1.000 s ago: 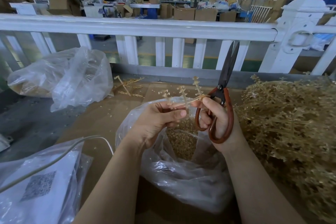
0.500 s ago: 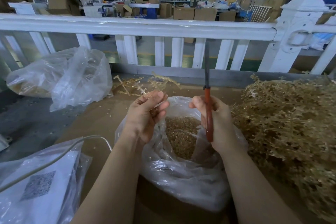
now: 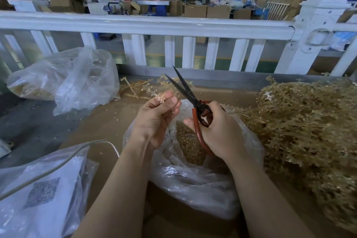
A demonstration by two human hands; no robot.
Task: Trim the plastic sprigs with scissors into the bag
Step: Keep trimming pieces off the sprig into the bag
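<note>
The left hand (image 3: 154, 120) pinches a small plastic sprig (image 3: 160, 98) between its thumb and fingertips (image 3: 168, 94). The sprig pokes up just above those fingertips. The other fingers of this hand are curled in toward the palm.

The right hand (image 3: 218, 131) grips the scissors (image 3: 193, 102) by their red-brown handles. Its fingers are curled through and around the handle loops. The dark blades are a little apart, and they point up and to the left, past the left fingertips. The blades are close to the sprig, but it is hard to tell if they touch it.

Right below both hands sits the clear bag (image 3: 193, 183), with its mouth wide. Small tan bits (image 3: 188, 143) lie inside it, under the fingers.

To the right of the right hand is a big pile of tan sprigs (image 3: 305, 131). Beyond the left fingertips, a few loose sprigs (image 3: 139, 88) lie on the brown table (image 3: 104, 127). Farther left is another clear bag (image 3: 63, 81). A white fence (image 3: 154, 27) stands behind it all.
</note>
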